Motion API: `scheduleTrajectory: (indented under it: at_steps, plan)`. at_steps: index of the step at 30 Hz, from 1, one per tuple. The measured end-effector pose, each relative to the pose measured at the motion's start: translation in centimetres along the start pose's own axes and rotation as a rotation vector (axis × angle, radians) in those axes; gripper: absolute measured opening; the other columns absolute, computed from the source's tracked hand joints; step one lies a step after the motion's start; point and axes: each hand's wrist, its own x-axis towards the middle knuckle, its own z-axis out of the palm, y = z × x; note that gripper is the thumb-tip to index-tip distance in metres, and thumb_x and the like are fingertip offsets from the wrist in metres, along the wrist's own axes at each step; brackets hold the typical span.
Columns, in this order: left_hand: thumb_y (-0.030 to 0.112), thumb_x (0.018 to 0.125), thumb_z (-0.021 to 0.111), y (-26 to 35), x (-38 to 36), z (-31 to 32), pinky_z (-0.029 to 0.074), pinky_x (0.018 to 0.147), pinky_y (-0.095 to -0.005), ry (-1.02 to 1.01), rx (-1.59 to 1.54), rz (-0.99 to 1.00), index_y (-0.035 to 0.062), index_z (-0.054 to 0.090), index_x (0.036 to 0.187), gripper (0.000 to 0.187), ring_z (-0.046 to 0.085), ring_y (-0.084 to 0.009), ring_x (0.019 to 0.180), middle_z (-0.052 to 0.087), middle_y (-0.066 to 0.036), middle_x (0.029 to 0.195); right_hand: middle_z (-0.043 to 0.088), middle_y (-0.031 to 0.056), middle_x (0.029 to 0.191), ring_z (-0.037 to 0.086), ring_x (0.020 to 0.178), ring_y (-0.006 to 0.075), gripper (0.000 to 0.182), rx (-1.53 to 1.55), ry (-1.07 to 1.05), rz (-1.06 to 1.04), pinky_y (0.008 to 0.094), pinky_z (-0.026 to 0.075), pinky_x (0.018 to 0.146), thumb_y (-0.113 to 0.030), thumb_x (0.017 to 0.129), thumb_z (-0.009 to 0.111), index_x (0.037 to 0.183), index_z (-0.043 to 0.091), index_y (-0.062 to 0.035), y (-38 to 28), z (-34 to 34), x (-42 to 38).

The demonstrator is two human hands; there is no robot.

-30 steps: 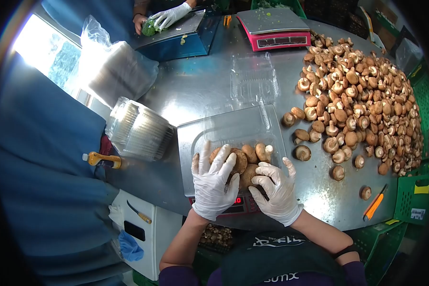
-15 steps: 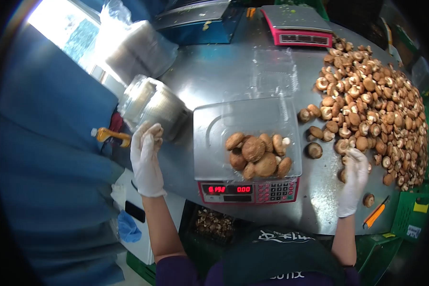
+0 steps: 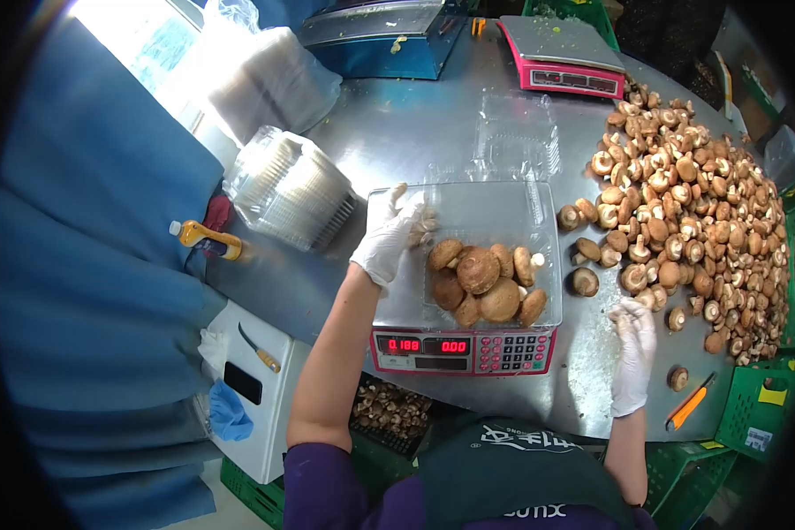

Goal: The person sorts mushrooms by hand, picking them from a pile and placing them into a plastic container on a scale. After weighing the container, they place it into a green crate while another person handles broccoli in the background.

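My left hand (image 3: 390,237), in a white glove, is over the left side of the scale pan (image 3: 397,296), beside the clear plastic tray (image 3: 552,305). Its fingers are spread, though the tips blur against a brownish patch near the tray's edge. Several brown mushrooms (image 3: 479,270) lie in the tray on the scale. The scale's red display (image 3: 422,345) reads 0.188 and 0.00. To the right, my gloved right hand (image 3: 632,358) has its fingers drawn together just above the table, close to a mushroom (image 3: 652,297). What those fingertips hold, if anything, is hidden.
A large mushroom pile (image 3: 698,212) covers the table's right side. An orange cutter (image 3: 691,402) lies near the front edge. Stacked clear trays (image 3: 291,190) stand at left, with a knife (image 3: 258,348) and phone (image 3: 243,382) below. A second scale (image 3: 561,62) is at the back.
My left hand has moved right, from beside the stacked trays to over the scale. My right hand has drawn slightly left and down from the pile. The display reading is lower.
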Motion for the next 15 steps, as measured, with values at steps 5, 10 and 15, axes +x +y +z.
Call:
scheduleTrajectory:
  at_steps: [5,10,15]
  plan:
    - [0.051,0.109,0.022,-0.5,-1.9,-0.6,0.032,0.117,-0.0424,-0.14,-0.246,0.37,-0.0062,0.054,0.136,0.07,0.054,-0.0328,0.129,0.061,-0.024,0.132,0.064,0.005,0.104,0.062,0.098,0.0135,0.033,0.076,-0.162,0.069,0.0314,0.048,0.096,-0.017,0.102,0.06,0.13,0.056,-0.0011,-1.3,2.9,0.1]
    - [0.01,0.093,0.065,-5.4,-11.0,-1.0,0.048,0.093,-0.0317,-0.011,0.481,0.631,0.0006,0.046,0.145,0.056,0.054,-0.0174,0.109,0.051,-0.017,0.134,0.066,0.0075,0.098,0.065,0.092,0.0143,0.035,0.061,-0.436,0.262,0.0258,0.05,0.081,-0.016,0.1,0.063,0.13,0.051,-0.0032,-2.4,5.6,-0.9]
    - [0.014,0.098,0.063,-7.7,-13.1,-1.9,0.053,0.092,-0.0336,-0.192,-0.109,0.018,0.0047,0.032,0.152,0.063,0.057,-0.02,0.114,0.045,-0.011,0.14,0.065,0.008,0.098,0.065,0.092,0.0147,0.037,0.183,-0.511,0.402,0.0267,0.051,0.082,-0.015,0.098,0.065,0.129,0.047,-0.0043,-2.0,7.1,-0.9]
